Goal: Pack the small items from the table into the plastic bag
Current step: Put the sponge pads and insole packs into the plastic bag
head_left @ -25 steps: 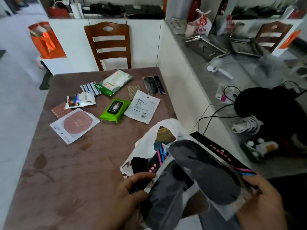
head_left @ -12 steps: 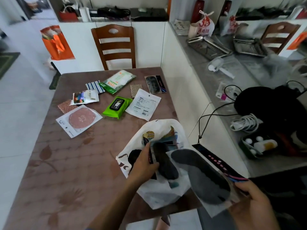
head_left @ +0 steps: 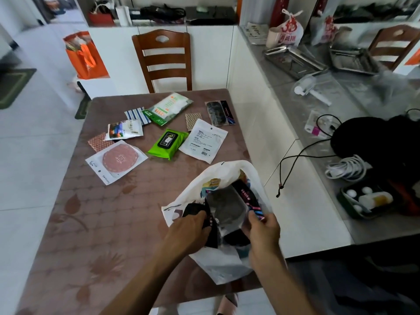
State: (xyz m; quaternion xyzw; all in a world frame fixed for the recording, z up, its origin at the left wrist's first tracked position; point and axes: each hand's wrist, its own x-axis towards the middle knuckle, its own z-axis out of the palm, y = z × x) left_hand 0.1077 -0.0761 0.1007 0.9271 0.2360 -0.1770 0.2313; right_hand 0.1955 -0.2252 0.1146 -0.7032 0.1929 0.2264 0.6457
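The white plastic bag (head_left: 218, 176) lies open at the table's near right edge. My left hand (head_left: 193, 230) grips its left rim. My right hand (head_left: 264, 228) holds a clear packet with a dark grey eye mask (head_left: 227, 205), which is partly inside the bag's mouth. Farther back on the table lie a green wipes pack (head_left: 168, 143), a white flat pouch (head_left: 203, 140), a pink round pad in a packet (head_left: 116, 160), a green-and-white pack (head_left: 169, 108), a black packet (head_left: 219, 112) and other small sachets.
The brown patterned table (head_left: 95, 223) has a wooden chair (head_left: 163, 57) at its far end. A grey counter (head_left: 318, 137) with cables, trays and a black bag runs along the right. An orange bag (head_left: 85, 55) stands at the back left.
The eye mask packet has moved from in front of me down into the bag's mouth. My left hand shifted to the bag's rim, and both hands moved forward over the table.
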